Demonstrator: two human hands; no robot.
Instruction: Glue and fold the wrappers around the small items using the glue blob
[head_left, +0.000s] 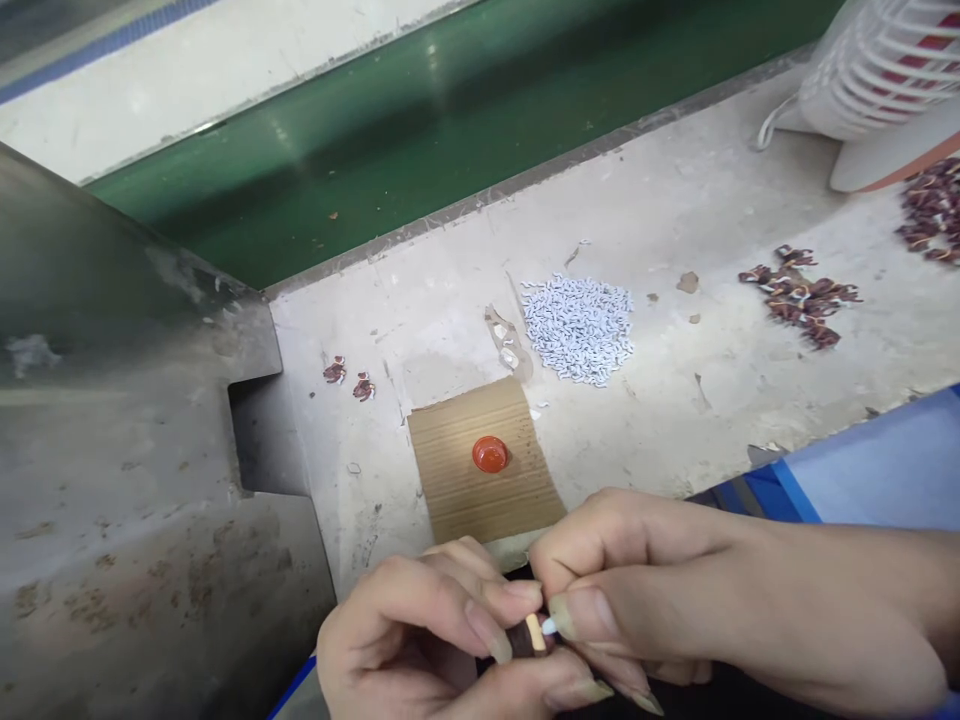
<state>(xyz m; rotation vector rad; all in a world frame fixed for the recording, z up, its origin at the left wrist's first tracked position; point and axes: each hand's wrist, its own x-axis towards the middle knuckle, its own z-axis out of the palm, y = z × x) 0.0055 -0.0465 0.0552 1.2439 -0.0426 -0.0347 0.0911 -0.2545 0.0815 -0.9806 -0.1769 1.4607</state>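
Both hands meet at the bottom of the view, near the table's front edge. My left hand (420,640) pinches a small dark brown part (525,640) with a tan strip on it between thumb and fingers. My right hand (637,590) touches the same part from the right, pinching a tiny white piece (550,627) against it with thumb and forefinger. Just beyond the hands lies a piece of brown cardboard (450,480) with a small red cap (490,454) on it.
A heap of small white pieces (579,328) lies behind the cardboard. Dark red-brown parts (799,297) sit in piles at the right, two more (349,378) at the left. A white fan (877,70) stands far right. A green conveyor belt (450,120) runs behind; a metal housing (112,450) fills the left.
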